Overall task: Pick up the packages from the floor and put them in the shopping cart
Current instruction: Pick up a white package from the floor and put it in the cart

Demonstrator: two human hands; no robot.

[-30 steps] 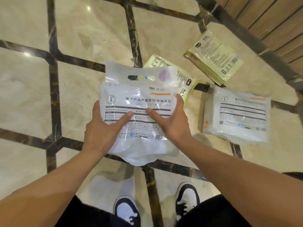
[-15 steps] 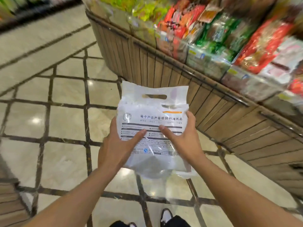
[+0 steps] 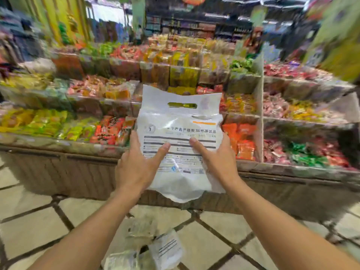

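White plastic handled package (image 3: 181,137) upright, long axis vertical, cut-out handle up, printed face toward camera. Left hand (image 3: 134,166) and right hand (image 3: 218,162) grip side edges, thumbs on front, fingers hidden behind. Held before wooden snack display (image 3: 272,114); earlier view showed floor, now shelves; floor packages (image 3: 153,248) below.

The pale cream tiled floor (image 3: 204,248), crossed by dark diagonal grout bands, carries a small heap of plastic packages at the lower middle of the view. Taking the white package with black print lines (image 3: 166,249) as the landmark: a blurred pale greenish package (image 3: 141,229) lies just up-left of it, touching or overlapping, and another pale package (image 3: 120,260) lies just down-left. Beyond them, the wood-slatted base of the display stand (image 3: 64,172) rests on the floor.
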